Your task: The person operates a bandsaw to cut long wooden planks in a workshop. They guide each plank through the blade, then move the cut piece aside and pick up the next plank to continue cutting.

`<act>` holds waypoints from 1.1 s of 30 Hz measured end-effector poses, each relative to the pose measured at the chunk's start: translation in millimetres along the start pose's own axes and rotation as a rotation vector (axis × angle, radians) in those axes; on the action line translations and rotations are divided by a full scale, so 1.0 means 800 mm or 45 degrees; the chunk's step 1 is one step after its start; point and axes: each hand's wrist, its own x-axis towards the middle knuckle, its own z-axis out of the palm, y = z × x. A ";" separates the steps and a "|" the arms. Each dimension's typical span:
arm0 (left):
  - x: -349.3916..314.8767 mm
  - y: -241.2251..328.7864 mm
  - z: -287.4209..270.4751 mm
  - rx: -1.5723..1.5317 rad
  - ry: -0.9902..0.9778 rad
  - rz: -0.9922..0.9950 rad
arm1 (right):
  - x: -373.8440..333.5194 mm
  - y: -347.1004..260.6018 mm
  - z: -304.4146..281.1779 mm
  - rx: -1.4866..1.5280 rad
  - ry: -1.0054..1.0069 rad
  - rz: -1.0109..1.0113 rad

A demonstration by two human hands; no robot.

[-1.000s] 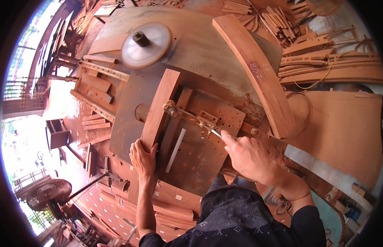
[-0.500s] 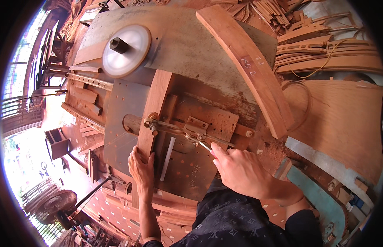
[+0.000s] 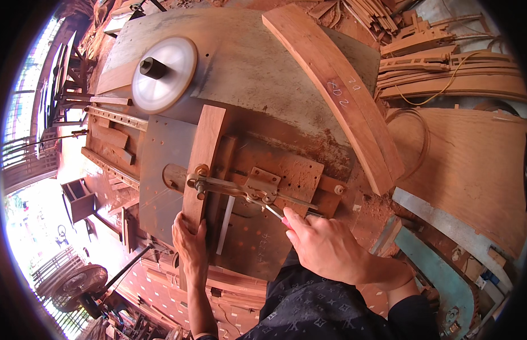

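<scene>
My left hand (image 3: 189, 241) is wrapped round the near part of a straight wooden board (image 3: 204, 144), which lies lengthwise away from me on a grey metal carriage plate (image 3: 161, 153). A toggle clamp (image 3: 257, 195) reaches across the plate, its bolt tip (image 3: 200, 184) over the board. My right hand (image 3: 326, 246) is closed round the clamp's handle (image 3: 274, 214), of which a metal rod and a bit of pink grip show. Beyond the board's far end, to the left, a round saw blade (image 3: 175, 76) is blurred as if spinning on its dark shaft.
A thick curved wooden piece (image 3: 337, 93) with chalk marks rests along the right side of the metal saw table (image 3: 235, 62). Stacked wood strips (image 3: 428, 76) and a plywood sheet (image 3: 467, 164) are farther right. A fan (image 3: 82, 286) stands at lower left.
The carriage, board and clamp have shifted slightly toward me along with both hands. The board's far end now stands apart from the saw table's edge. The whole view has also shifted a little.
</scene>
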 end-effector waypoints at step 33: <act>0.001 0.004 0.000 -0.095 -0.016 0.029 | 0.003 0.018 0.029 0.016 0.269 0.007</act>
